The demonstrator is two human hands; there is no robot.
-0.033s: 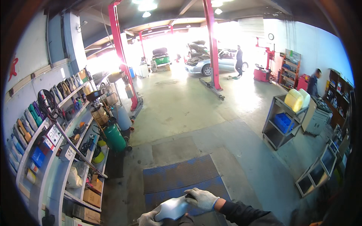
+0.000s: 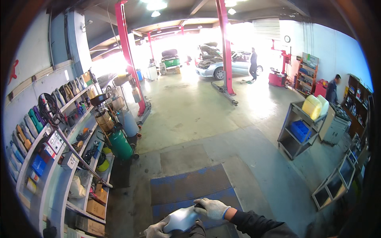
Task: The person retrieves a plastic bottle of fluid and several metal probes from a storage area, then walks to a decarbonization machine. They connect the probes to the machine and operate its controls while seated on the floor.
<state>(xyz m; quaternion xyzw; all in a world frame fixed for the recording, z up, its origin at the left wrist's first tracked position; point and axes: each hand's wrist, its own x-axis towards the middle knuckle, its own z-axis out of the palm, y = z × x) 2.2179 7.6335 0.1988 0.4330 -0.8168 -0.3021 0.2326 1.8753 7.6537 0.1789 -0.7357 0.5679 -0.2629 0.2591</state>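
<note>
A smooth, silvery-white object, shaped somewhat like a bottle, lies tilted between my hands at the bottom of the head view. My left hand, in a pale work glove, grips its lower left end. At the upper right end, my right hand, gloved too, has its fingers closed around a small dark part that looks like a cap. The lower edge of the view cuts off part of my left hand. Below the hands is a blue and brown floor plate.
Shelves with boxes and bottles line the left, beside a green tank. On the right stand a grey cart with yellow jugs and a leaning metal frame. Farther off are red lift posts, a silver car and two people.
The background has shifted slightly to the right in view. Both hands keep nearly the same places on the silvery-white object.
</note>
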